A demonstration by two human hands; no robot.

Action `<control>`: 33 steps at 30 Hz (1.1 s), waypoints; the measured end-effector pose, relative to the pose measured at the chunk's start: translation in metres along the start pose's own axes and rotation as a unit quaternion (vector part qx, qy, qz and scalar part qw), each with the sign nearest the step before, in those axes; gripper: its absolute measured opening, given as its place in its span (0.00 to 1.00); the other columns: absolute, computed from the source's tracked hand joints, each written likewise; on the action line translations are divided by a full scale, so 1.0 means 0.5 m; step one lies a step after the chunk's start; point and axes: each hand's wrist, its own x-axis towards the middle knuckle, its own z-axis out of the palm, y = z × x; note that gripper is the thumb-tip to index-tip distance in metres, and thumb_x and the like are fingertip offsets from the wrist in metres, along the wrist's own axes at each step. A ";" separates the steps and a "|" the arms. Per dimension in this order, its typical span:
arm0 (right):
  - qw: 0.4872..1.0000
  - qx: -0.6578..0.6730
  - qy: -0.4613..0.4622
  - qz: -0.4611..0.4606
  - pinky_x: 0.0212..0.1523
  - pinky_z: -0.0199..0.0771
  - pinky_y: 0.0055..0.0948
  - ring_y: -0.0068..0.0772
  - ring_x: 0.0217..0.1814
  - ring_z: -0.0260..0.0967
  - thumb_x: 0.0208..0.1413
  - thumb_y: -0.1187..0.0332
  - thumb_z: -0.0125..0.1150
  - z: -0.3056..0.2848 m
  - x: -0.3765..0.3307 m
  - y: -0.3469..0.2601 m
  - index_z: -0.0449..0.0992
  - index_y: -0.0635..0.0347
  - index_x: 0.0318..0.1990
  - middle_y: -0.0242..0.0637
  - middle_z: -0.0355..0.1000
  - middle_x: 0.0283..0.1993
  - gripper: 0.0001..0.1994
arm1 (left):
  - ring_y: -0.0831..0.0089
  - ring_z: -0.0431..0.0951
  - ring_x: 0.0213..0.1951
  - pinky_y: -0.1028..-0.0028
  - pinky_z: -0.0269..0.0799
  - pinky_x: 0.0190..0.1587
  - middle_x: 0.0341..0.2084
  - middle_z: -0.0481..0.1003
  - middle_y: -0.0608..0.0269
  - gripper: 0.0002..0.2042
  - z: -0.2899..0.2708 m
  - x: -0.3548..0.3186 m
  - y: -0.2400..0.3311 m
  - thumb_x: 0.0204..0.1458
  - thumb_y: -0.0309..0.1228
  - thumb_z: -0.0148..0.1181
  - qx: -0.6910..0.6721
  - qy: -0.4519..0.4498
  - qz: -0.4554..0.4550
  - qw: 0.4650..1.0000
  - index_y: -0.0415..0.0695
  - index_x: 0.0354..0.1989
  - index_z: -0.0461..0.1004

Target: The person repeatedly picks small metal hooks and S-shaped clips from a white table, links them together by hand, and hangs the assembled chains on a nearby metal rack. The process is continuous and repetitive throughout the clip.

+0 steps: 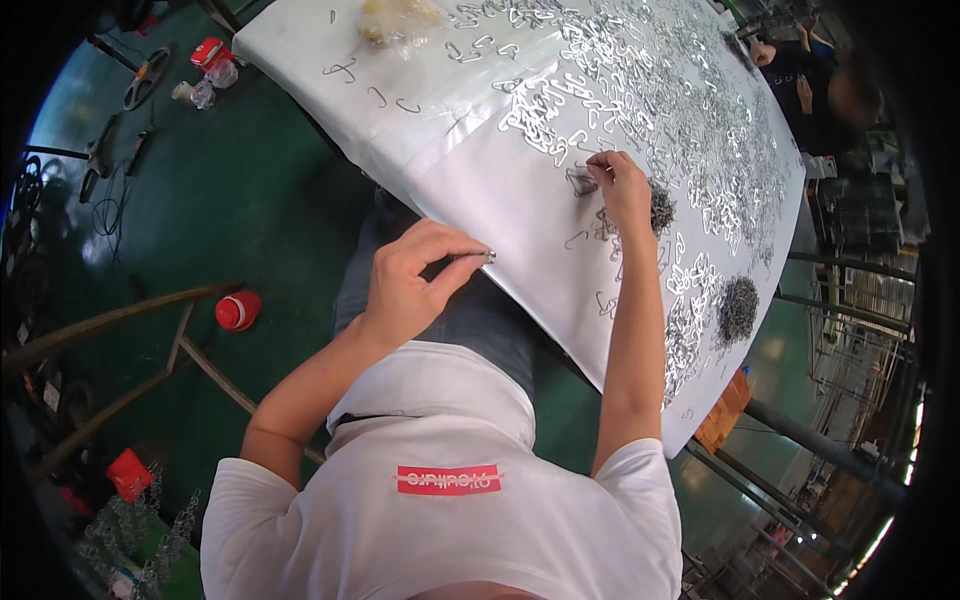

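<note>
My left hand [415, 280] is closed in a pinch just off the near edge of the white-covered table [505, 215]. A small shiny metal piece [489, 257] sticks out between its thumb and forefinger; its exact kind is too small to tell. Over the tabletop, my right hand [624, 192] has its thumb and fingers drawn together. Whatever is in that pinch, if anything, cannot be made out. Right beside its fingertips lies a little group of bent wire hooks [580, 183]. Many more shiny metal hooks [535, 120] are spread across the table.
Dark heaps of small metal parts [738, 310] sit on the table's right side. A clear plastic bag with yellowish contents [398, 22] lies at the far left. Another person [825, 90] is at the far right. A red container [238, 311] stands on the green floor by a wooden frame [185, 340].
</note>
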 end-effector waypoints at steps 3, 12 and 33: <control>0.986 -0.116 -0.110 -0.057 0.40 0.71 0.39 0.44 0.39 0.73 0.55 0.64 0.58 -0.004 0.045 0.025 0.77 0.55 0.36 0.36 0.73 0.40 0.07 | 0.71 0.78 0.32 0.76 0.72 0.37 0.28 0.78 0.60 0.08 0.000 -0.002 0.000 0.44 0.16 0.63 -0.002 0.001 0.007 1.000 0.39 0.33 0.80; 0.998 0.045 -0.045 0.019 0.39 0.70 0.36 0.44 0.36 0.73 0.57 0.70 0.57 0.021 0.001 0.006 0.73 0.64 0.39 0.45 0.75 0.36 0.06 | 0.69 0.78 0.32 0.75 0.72 0.36 0.28 0.79 0.60 0.07 0.008 -0.017 -0.007 0.44 0.18 0.65 -0.007 0.015 0.021 1.000 0.39 0.32 0.79; 0.996 -0.047 -0.075 0.012 0.42 0.70 0.40 0.47 0.42 0.72 0.55 0.66 0.58 0.023 -0.017 -0.031 0.74 0.59 0.35 0.42 0.74 0.41 0.07 | 0.69 0.77 0.31 0.74 0.72 0.35 0.27 0.79 0.60 0.06 0.018 -0.031 -0.014 0.44 0.19 0.66 -0.008 0.026 0.029 0.999 0.40 0.32 0.79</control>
